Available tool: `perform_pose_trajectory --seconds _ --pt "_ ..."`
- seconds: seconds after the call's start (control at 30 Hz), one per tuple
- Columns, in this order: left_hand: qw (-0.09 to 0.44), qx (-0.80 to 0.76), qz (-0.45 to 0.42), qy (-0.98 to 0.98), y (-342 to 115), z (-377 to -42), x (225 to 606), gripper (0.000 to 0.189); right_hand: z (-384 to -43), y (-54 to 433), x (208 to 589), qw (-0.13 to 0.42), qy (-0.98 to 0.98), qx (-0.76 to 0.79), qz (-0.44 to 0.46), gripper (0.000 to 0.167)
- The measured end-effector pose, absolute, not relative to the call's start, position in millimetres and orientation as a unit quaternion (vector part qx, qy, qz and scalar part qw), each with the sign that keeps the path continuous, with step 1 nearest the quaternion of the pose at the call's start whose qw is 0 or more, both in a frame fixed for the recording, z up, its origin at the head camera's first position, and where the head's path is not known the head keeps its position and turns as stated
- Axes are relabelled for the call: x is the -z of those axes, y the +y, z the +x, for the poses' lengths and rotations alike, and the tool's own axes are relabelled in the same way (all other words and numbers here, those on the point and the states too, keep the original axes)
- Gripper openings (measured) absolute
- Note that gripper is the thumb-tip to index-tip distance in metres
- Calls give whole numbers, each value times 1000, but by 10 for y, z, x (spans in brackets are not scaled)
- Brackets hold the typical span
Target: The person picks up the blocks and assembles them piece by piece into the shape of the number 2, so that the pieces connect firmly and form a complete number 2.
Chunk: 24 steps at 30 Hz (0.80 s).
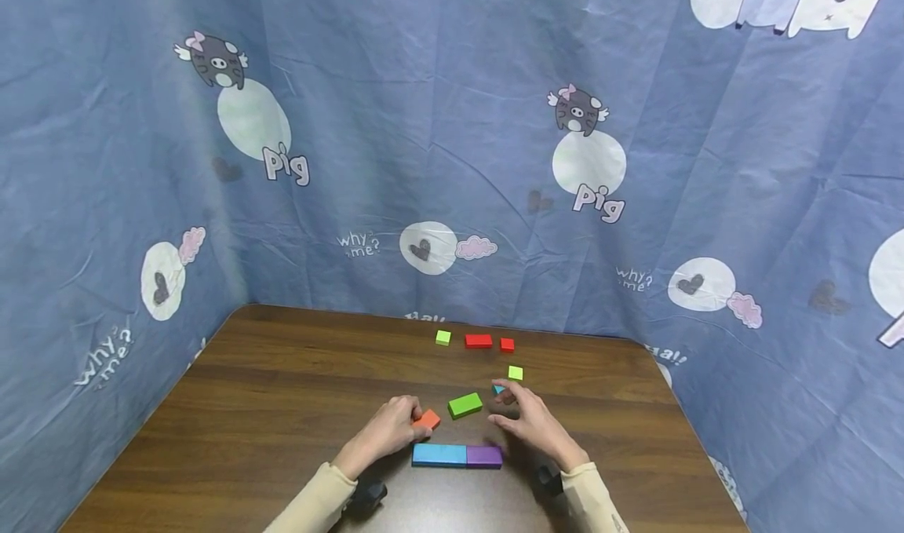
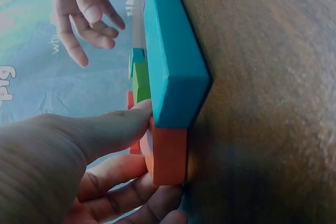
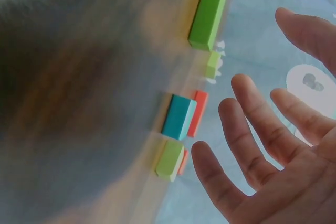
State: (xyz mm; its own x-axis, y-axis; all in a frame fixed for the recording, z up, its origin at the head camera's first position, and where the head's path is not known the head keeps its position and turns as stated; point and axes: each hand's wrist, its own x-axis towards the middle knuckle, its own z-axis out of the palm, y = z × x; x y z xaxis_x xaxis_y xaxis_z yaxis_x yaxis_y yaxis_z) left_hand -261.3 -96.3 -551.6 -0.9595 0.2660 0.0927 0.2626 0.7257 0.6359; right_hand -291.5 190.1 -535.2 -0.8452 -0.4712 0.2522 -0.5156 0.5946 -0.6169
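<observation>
With thumb and fingers, my left hand (image 1: 392,425) pinches an orange block (image 1: 427,419), which is low over the table; the left wrist view has this orange block (image 2: 170,156) just past the end of a long blue block (image 2: 176,61). In the head view the blue block (image 1: 439,455) lies end to end with a purple block (image 1: 484,457). Fingers spread and holding nothing, my right hand (image 1: 531,421) hovers near a small teal block (image 1: 498,389), partly hidden behind its fingertips. Between the hands lies a green block (image 1: 465,405).
Farther back on the wooden table (image 1: 282,384) are a long red block (image 1: 478,341), a small red block (image 1: 507,344) and two yellow-green blocks, one on the left (image 1: 442,337) and one nearer the right hand (image 1: 515,373). A blue printed curtain (image 1: 424,172) hangs behind the table.
</observation>
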Motion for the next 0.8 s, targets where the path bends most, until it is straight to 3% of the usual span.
perform_pose_trajectory --seconds 0.43,0.8 --pt "-4 -342 143 929 -967 -2608 5518 25 -3114 1874 5130 38 -893 -361 266 61" --pt "-1 -344 144 928 -968 -2609 5520 25 -3198 1776 5133 6 -891 -363 271 62"
